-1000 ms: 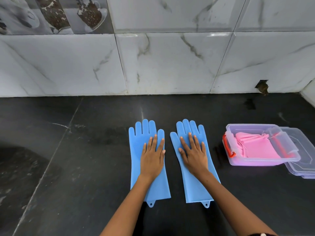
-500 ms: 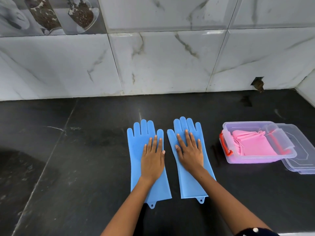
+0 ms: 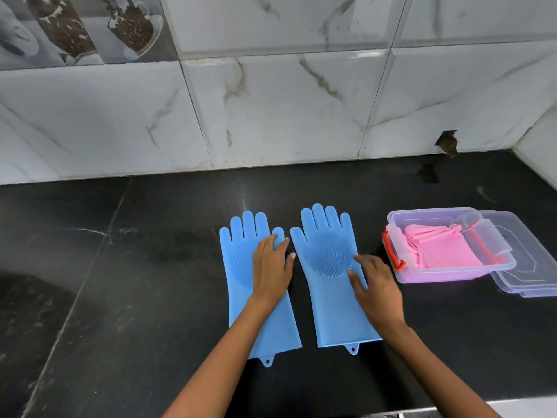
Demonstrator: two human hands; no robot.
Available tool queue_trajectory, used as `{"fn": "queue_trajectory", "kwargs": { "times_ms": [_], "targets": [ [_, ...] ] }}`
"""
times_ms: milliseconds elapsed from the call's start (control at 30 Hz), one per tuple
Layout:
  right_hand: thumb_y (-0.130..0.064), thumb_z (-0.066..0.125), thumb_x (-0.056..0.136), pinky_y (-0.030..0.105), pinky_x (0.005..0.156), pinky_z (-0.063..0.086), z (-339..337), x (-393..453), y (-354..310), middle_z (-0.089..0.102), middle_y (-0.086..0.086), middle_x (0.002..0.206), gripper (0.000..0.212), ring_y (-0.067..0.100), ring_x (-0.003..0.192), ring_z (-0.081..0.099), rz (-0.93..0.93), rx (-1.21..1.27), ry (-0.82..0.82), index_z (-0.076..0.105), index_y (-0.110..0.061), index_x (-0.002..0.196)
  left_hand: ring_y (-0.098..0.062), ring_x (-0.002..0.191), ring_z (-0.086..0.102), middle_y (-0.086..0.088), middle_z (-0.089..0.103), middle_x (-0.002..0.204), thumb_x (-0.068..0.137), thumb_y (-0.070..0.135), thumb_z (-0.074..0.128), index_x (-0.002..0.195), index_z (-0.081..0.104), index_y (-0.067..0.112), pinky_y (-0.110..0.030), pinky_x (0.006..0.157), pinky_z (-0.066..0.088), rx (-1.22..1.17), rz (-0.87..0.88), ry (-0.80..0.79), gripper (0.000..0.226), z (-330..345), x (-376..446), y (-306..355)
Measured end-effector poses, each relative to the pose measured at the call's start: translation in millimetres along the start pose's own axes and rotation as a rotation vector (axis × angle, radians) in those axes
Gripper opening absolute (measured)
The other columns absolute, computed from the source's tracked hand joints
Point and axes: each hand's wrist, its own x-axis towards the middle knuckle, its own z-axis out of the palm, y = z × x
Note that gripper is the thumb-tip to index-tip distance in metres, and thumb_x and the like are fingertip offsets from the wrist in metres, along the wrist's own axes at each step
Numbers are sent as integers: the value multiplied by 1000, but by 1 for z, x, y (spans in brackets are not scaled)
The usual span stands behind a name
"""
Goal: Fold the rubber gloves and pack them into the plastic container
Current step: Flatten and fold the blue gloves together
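Note:
Two blue rubber gloves lie flat side by side on the black counter, fingers pointing to the wall. My left hand (image 3: 271, 267) rests flat on the palm of the left glove (image 3: 241, 267). My right hand (image 3: 375, 285) sits at the right edge of the right glove (image 3: 327, 257), fingers loosely bent and touching it; the glove's round bristle patch shows. The clear plastic container (image 3: 422, 274) with red latches stands to the right, holding folded pink gloves (image 3: 440, 251).
The container's clear lid (image 3: 524, 267) lies under and beside its right side. A marble-tiled wall (image 3: 286, 110) runs along the back of the black counter (image 3: 120, 282), and a side wall closes the far right corner.
My right hand slid from the middle of the right glove to its right edge, uncovering the bristle patch. My left hand stays on the left glove. The camera view shifted slightly.

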Motion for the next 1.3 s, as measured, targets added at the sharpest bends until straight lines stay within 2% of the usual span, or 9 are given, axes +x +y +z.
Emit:
{"fn": "queue_trajectory", "kwargs": {
  "times_ms": [100, 233, 400, 600, 733, 900, 1067, 1167, 1300],
  "targets": [
    [-28, 70, 81, 30, 66, 50, -26, -24, 18, 66, -4, 95, 20, 14, 80, 63, 158, 33, -73, 65, -20, 99, -21, 103, 52, -9, 62, 105, 89, 19, 60, 99, 70, 6, -25, 85, 41, -204, 40, 12, 19, 2, 21, 35],
    [-31, 78, 73, 29, 63, 51, -37, -41, 23, 67, -7, 81, 22, 9, 70, 62, 265, 59, -180, 68, -20, 89, -21, 84, 59, -12, 69, 86, 83, 11, 67, 84, 73, 2, -30, 76, 47, -246, 107, -154, 11, 23, 37, 80],
    [-27, 81, 68, 29, 65, 51, -37, -49, 21, 68, -6, 75, 23, 13, 72, 64, 359, 92, -198, 72, -18, 86, -26, 80, 64, -16, 70, 83, 83, 12, 68, 82, 71, -3, -35, 77, 51, -172, 90, -291, 14, 52, 39, 103],
    [-22, 80, 67, 27, 66, 53, -39, -56, 24, 66, -12, 71, 19, 7, 70, 64, 415, 141, -223, 72, -19, 84, -29, 84, 61, -17, 65, 89, 80, 5, 69, 86, 60, -1, -36, 73, 49, -113, -79, -218, 12, 65, 38, 119],
    [-15, 79, 68, 30, 62, 57, -47, -57, 27, 68, -5, 69, 15, 9, 62, 64, 453, 259, -229, 74, -16, 82, -31, 82, 64, -22, 66, 83, 75, -5, 65, 72, 61, -4, -36, 72, 52, -204, -141, -242, 5, 65, 45, 122],
    [-12, 79, 70, 17, 49, 51, -71, -51, 14, 69, -2, 65, 14, 6, 55, 64, 417, 466, -261, 75, -17, 83, -23, 60, 67, -20, 71, 70, 71, -5, 71, 73, 74, -3, -28, 68, 59, -475, -161, -186, 5, 35, 51, 119],
    [-8, 79, 70, 18, 48, 51, -77, -50, -28, 68, -3, 63, 21, 5, 55, 63, 295, 638, -313, 74, -17, 88, -14, 54, 65, -11, 70, 66, 70, -2, 73, 79, 75, 5, -22, 62, 58, -753, -318, -153, 11, -19, 50, 90],
    [-8, 80, 69, 20, 48, 52, -51, -56, -64, 65, -6, 70, 27, 3, 54, 60, 186, 688, -365, 73, -17, 94, -9, 51, 62, -2, 67, 57, 73, -3, 71, 74, 73, 9, -17, 58, 54, -831, -357, -97, 11, -56, 35, 46],
    [-13, 77, 73, 12, 59, 51, 6, -69, -113, 65, -5, 86, 30, 2, 63, 61, 15, 653, -488, 71, -16, 103, -12, 53, 62, -11, 66, 65, 74, -2, 71, 81, 72, -1, -17, 53, 54, -815, -514, 50, 7, -89, 10, -26]
  ]
}}
